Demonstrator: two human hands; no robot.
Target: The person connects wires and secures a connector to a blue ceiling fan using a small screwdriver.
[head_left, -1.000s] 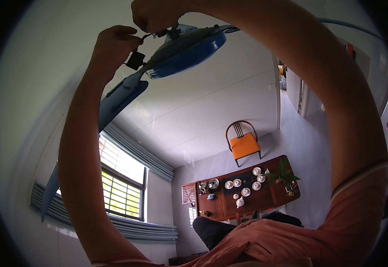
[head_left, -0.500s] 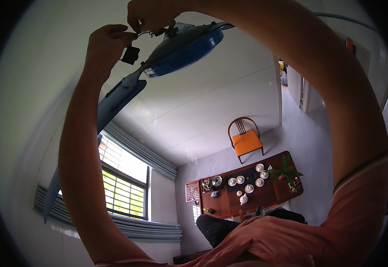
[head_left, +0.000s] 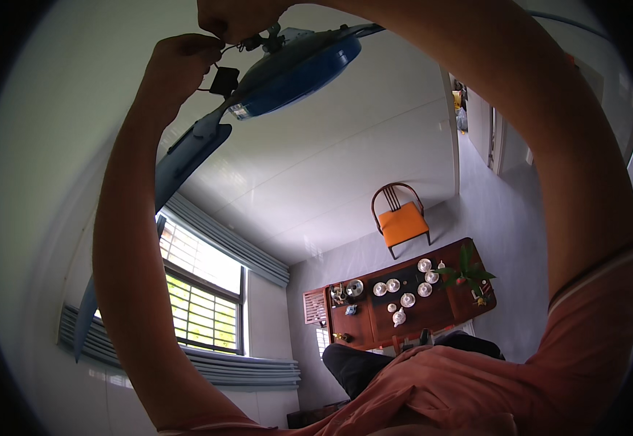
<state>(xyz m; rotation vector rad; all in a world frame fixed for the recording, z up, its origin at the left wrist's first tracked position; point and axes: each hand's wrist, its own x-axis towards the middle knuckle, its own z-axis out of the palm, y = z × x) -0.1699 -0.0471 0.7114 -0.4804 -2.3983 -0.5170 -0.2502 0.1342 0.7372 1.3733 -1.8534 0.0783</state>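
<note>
Above me hangs a blue ceiling fan (head_left: 298, 78), with one long blade (head_left: 194, 151) reaching down to the left behind my left arm. My left hand (head_left: 175, 71) is closed, its fingertips pinched on a thin dark wire (head_left: 231, 48) beside the fan's mount (head_left: 273, 40). A small black box (head_left: 225, 81) dangles on wires just below those fingertips, close to the fan body. My right hand (head_left: 238, 17), cut by the top edge, has its fingers curled together at the wire's other side. Its fingertips are dark, and what they pinch is hidden.
Far below stands a dark red wooden tea table (head_left: 360, 328) with several white cups, a teapot (head_left: 399, 316) and a potted plant (head_left: 468, 272). Behind it is an orange-seated chair (head_left: 404, 224). A barred window (head_left: 204, 291) with grey-blue curtains (head_left: 207, 376) is at left.
Both hands stay up by the fan mount; my right hand has shifted slightly left and up. The black box has swung right, nearer the fan. The whole view has shifted a little.
</note>
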